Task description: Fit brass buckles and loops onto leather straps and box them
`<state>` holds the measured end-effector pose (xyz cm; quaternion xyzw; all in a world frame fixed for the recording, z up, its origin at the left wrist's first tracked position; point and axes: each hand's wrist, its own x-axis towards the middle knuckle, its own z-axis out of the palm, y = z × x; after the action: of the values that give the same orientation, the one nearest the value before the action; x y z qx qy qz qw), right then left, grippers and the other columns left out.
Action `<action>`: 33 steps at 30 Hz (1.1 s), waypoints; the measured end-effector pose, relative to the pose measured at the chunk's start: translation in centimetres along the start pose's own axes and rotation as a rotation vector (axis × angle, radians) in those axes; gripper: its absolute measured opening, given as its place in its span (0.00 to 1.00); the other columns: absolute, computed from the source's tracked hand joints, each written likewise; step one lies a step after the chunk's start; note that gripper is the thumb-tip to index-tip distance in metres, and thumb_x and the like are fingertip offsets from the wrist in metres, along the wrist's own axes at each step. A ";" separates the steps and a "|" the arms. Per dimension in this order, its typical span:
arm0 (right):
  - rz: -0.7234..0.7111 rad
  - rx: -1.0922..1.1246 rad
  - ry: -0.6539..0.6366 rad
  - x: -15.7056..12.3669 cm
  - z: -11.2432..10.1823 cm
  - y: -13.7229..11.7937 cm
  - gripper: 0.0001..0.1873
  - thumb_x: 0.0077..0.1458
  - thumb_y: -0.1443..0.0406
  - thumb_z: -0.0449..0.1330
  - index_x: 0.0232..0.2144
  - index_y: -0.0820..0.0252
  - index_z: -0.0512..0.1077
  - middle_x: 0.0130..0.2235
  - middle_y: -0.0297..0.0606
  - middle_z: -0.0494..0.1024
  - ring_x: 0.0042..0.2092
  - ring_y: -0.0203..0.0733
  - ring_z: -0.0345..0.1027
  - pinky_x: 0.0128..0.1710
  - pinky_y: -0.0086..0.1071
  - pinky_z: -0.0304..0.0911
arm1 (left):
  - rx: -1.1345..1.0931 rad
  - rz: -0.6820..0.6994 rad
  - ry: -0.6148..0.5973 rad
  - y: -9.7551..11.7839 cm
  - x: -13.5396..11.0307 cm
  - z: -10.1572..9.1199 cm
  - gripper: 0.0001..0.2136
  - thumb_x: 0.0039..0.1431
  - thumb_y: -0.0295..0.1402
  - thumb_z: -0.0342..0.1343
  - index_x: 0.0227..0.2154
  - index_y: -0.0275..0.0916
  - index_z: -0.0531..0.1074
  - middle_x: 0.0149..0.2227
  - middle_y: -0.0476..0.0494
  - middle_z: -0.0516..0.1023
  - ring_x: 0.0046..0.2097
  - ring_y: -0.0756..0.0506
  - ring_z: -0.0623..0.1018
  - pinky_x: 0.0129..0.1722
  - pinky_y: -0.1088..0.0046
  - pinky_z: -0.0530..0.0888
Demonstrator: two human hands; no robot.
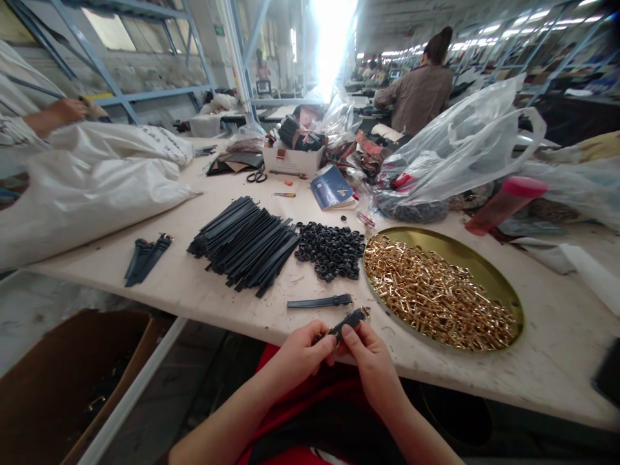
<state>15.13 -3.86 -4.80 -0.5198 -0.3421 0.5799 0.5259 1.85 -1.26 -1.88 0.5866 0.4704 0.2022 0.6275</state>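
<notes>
Strap (351,320) could slip off table (261,318) edge

Black strap w/ gold end is pinched btwn thumbs & fingers of L hand (310,347) and R hand (371,352), at table's near edge. If both pinches loosen, it'd prob. drop. Tray (467,253) of gold bits (436,294) is nr R hand; a stray arm bump might spill some. Black loops (332,252) might roll too, if knocked.

The pale desk (552,329) has some dirty marks. Black strips (245,242) lie on it in a big pile, beside a heap of little black rings (332,252). A round gold tray (455,252) sits right of the rings. One dark strap (317,302) lies near the front edge. Farther back are a blue book (333,187), scissors (257,176) and a white box (293,163).
</notes>
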 end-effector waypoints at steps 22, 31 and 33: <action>-0.138 -0.401 -0.263 3.1 -1.5 -0.6 0.16 0.53 0.52 0.51 0.26 0.59 0.65 0.22 0.31 0.67 0.26 0.36 0.61 0.27 0.29 0.57 | -0.061 0.003 0.091 -1.4 2.2 -1.5 0.12 0.47 0.39 0.55 0.29 0.37 0.63 0.19 0.55 0.67 0.20 0.53 0.65 0.19 0.79 0.60; -0.499 -1.486 0.021 13.3 -2.6 -3.4 0.06 0.53 0.68 0.51 0.29 0.60 0.68 0.33 0.42 0.72 0.34 0.43 0.66 0.31 0.32 0.55 | 0.073 0.037 0.198 -0.8 3.6 -2.5 0.11 0.55 0.38 0.45 0.32 0.36 0.66 0.17 0.55 0.64 0.19 0.53 0.62 0.22 0.78 0.59; -0.497 -1.523 0.037 13.9 -2.1 -2.7 0.05 0.51 0.71 0.52 0.27 0.61 0.68 0.32 0.44 0.72 0.33 0.44 0.66 0.30 0.32 0.54 | 0.074 0.031 0.199 -1.1 3.6 -2.7 0.11 0.55 0.38 0.45 0.32 0.36 0.66 0.17 0.56 0.63 0.19 0.53 0.61 0.22 0.77 0.59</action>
<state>19.19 9.84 -6.10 -0.6539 -0.7411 0.0441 0.1459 1.03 2.89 -3.84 0.5938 0.5282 0.2517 0.5523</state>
